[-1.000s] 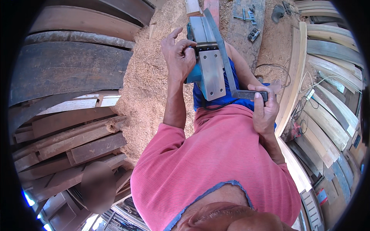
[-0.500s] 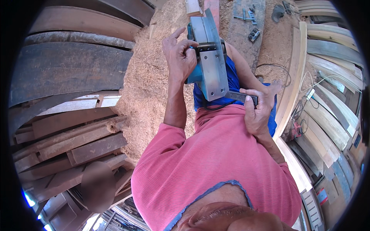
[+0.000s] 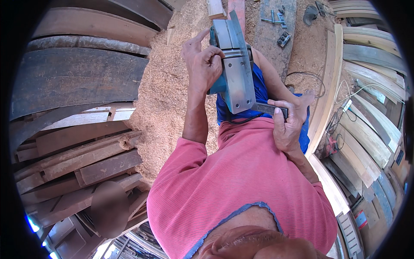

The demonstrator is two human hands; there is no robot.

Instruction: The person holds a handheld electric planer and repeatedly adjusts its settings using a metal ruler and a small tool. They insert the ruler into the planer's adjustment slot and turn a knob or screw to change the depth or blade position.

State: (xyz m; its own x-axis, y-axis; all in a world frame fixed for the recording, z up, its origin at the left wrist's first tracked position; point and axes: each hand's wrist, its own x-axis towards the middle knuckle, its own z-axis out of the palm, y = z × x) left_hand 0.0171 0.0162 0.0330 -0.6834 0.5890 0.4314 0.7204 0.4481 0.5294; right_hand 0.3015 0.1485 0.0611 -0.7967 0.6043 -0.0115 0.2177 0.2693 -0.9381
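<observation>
An electric planer (image 3: pixel 239 86) lies sole up over my lap, its teal body partly showing on the left. My left hand (image 3: pixel 202 62) is at its left side, thumb and bent fingers against the edge by the cutter drum (image 3: pixel 233 53), one finger stretched forward. A try square's thin metal blade (image 3: pixel 240 36) stands on edge along the right side of the sole. My right hand (image 3: pixel 288 125) is closed on the square's dark handle (image 3: pixel 268 108), at the near end of the planer.
Wood shavings (image 3: pixel 166 108) cover the floor. A plank (image 3: pixel 274 43) ahead bears a T-handled wrench and small metal parts (image 3: pixel 283 39). Dark boards (image 3: pixel 82 77) are stacked at left, pale boards (image 3: pixel 366 129) at right. Cables (image 3: pixel 334 123) lie near the right stack.
The planer's cutter drum has turned: a dark slot with bolts showed before, and shiny metal bars face up now. My left fingers shifted slightly; my right hand stays still.
</observation>
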